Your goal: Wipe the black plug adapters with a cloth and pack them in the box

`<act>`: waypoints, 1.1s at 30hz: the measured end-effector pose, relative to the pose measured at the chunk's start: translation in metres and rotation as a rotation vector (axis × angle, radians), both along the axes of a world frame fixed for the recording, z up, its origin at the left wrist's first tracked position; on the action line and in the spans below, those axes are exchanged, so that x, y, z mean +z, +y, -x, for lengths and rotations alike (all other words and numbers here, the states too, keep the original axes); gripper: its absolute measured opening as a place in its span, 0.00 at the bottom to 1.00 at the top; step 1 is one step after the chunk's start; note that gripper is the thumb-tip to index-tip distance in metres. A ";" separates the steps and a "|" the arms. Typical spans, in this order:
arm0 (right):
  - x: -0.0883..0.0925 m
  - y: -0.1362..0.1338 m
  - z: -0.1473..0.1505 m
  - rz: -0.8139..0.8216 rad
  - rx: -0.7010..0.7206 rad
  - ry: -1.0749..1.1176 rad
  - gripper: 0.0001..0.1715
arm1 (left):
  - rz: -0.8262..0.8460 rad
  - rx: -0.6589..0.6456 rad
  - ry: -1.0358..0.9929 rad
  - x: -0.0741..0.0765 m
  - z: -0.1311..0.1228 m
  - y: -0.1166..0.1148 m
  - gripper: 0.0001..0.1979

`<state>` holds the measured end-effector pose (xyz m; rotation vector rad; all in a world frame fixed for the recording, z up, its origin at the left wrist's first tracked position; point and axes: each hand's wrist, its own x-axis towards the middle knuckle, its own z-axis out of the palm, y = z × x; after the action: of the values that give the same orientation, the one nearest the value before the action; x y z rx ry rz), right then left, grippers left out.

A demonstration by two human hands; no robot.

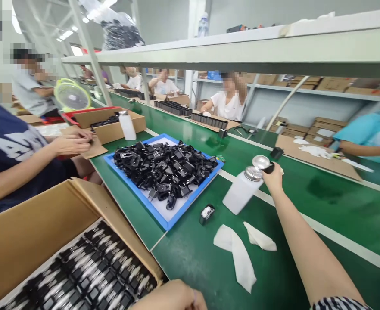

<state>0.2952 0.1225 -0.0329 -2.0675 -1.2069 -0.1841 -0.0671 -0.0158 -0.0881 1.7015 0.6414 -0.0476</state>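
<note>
My right hand (275, 177) reaches far over the bench, its fingers closed on a small black plastic part (269, 168). That part is right beside the round metal lid (261, 162) of a white dispenser bottle (241, 191), which looks tilted. My left hand (177, 296) is at the bottom edge with its fingers curled; whatever they hold is cut off by the frame. Between the hands, a black plug housing with a white inside (207, 213) lies on the green bench, near two strips of white cloth (238, 254) (259, 237).
A blue-rimmed tray (167, 224) heaped with black plastic parts sits centre left. At lower left, an open carton (76, 189) holds rows of black adapters. Another bottle (127, 125) stands behind the tray. A co-worker's hands (75, 140) work at left; a shelf (241, 51) spans above.
</note>
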 end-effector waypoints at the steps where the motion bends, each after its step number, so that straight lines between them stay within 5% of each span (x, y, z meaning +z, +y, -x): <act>1: 0.006 -0.015 0.001 -0.048 -0.029 0.027 0.29 | 0.008 -0.011 0.004 0.009 0.001 -0.001 0.13; 6: 0.041 -0.082 0.022 -0.450 0.074 0.241 0.32 | 0.047 -0.034 -0.025 0.024 0.001 -0.004 0.13; 10: 0.062 -0.114 0.052 -0.580 0.253 0.226 0.31 | 0.047 -0.011 -0.033 0.027 0.000 -0.005 0.13; 13: 0.068 -0.130 0.080 -0.534 0.338 0.148 0.29 | 0.016 0.037 -0.094 0.042 -0.003 -0.004 0.13; 16: 0.068 -0.145 0.113 -0.407 0.421 0.029 0.28 | -0.206 0.192 -0.242 0.068 -0.011 0.001 0.15; 20: 0.066 -0.164 0.157 -0.229 0.614 -0.042 0.29 | -0.515 0.348 -0.443 0.096 -0.031 0.009 0.33; 28: 0.056 -0.178 0.191 -0.185 0.760 -0.058 0.37 | -0.589 0.477 -0.693 0.088 -0.049 -0.001 0.31; 33: 0.051 -0.176 0.192 -0.291 0.857 -0.090 0.25 | -0.528 0.545 -0.652 0.089 -0.047 -0.008 0.29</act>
<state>0.1037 -0.0539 0.0178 -1.1724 -1.8790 -0.0380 -0.0196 -0.0235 0.0006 1.8263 0.6206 1.1000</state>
